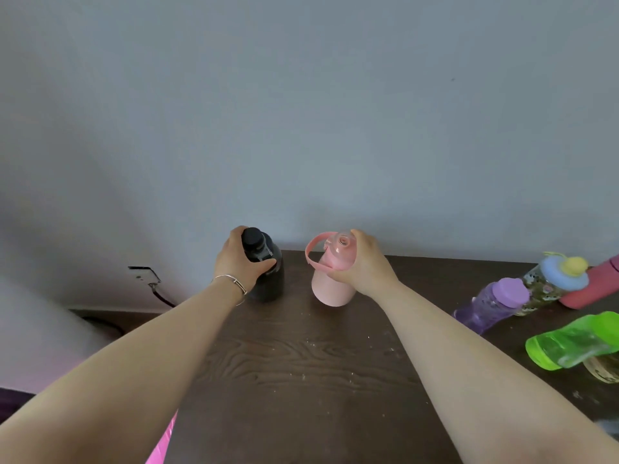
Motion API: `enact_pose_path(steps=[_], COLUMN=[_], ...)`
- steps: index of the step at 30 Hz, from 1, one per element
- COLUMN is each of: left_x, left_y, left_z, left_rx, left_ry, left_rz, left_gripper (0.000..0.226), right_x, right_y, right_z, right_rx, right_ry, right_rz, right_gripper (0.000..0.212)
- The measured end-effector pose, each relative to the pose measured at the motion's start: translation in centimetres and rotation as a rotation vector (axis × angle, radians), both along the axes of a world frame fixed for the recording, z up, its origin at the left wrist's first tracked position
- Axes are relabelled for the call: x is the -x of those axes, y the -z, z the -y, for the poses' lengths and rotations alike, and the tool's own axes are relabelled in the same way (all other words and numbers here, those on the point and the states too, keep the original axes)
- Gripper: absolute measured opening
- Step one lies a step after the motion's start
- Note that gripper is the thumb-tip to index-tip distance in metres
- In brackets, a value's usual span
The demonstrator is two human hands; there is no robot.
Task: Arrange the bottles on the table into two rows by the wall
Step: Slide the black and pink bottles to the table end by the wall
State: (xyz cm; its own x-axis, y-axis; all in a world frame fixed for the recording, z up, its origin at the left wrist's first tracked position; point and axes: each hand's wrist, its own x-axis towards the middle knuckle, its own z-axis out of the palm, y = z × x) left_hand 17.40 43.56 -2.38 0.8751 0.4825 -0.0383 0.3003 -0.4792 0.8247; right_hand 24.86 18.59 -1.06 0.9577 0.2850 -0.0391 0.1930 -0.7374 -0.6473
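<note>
From the head camera, two bare forearms reach forward across a dark brown wood-grain table (301, 363) toward a plain grey-blue wall (301, 112).

The left hand (239, 262), with a thin silver bangle (231, 283) at the wrist, is wrapped around the shoulder of a black bottle (268, 279), thumb across its front. This bottle is opaque and dark, with a round black screw cap, and stands at about 11 o'clock from the table's centre, near the wall.

The right hand (363, 262) is closed around the top of a pale pink bottle (331, 286), fingers curled over its lid. This bottle has a smooth, matte body that widens toward the base, a slightly darker pink lid with a small round spout opening, and a pink carry loop arching out to its left. It sits at about 12 o'clock, just beside the black bottle with a gap between them; whether its base rests on the table or is slightly lifted cannot be told.

At 3 o'clock, well apart from the hands, more bottles cluster at the table's right edge: a translucent purple bottle (489, 306) with a lilac cap, a clear patterned bottle (542, 289) with a blue lid and yellow knob, and a coral-red bottle (589, 289), all leaning in the wide-angle view. Nearer, a bright translucent green bottle (569, 346) lies on its side.

Left of the table, a wall socket (144, 274) with a black cable shows.
</note>
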Motion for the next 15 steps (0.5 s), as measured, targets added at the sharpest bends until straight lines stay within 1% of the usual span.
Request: enact_pose_path(steps=[1,4,7,15], left_x=[-0.6,-2.4,-3.7,-5.3], left_y=[0.2,0.8,1.4,2.2], left_z=[-0.2,-0.8,-1.2,-1.9], left_rx=[-0.001,-0.016,-0.032,-0.059], left_ry=[-0.002,-0.007,-0.002,0.029], left_rz=[-0.002,-0.011,-0.024,-0.035], left_gripper=[0.077,0.078,0.077,0.079], right_x=[-0.7,-2.5,-3.8,-5.2], right_y=[0.2,0.9,2.0,3.4], right_z=[-0.8,-2.8,-4.4,-6.0], right_rx=[-0.004,0.0,0.015,0.085], right_ry=[-0.007,-0.013,-0.022,-0.06], right_rz=[-0.005,-0.027,-0.046,-0.07], right_gripper=[0.082,0.093,0.098,0.101])
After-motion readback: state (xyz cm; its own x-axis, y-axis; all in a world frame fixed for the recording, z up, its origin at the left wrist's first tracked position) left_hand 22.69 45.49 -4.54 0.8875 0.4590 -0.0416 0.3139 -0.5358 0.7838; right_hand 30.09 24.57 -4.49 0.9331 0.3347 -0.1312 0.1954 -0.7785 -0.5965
